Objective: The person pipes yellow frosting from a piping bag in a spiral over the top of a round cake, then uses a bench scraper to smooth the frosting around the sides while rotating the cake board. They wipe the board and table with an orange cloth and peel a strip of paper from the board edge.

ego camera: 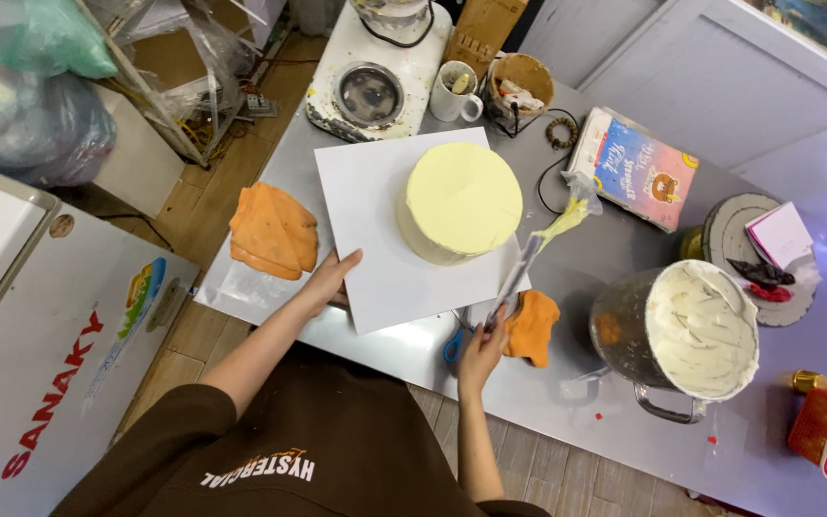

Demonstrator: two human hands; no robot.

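Note:
A round cake [462, 199] coated in pale yellow cream stands on a white square board [375, 220] on the steel table. My left hand [329, 280] rests on the board's near left edge, fingers spread over it. My right hand [483, 347] grips the handle of a long flat scraper [517, 278] whose blade reaches up to the cake's right side. A piping bag [567, 215] with yellow cream lies just right of the cake.
A big metal pot [696, 330] of white cream stands right. Orange cloths lie at the left [273, 230] and by my right hand [533, 327]. Blue scissors [454, 343], a mixer base [368, 93], a mug [455, 93], a colourful box [636, 169] and a white freezer [50, 325] surround the workspace.

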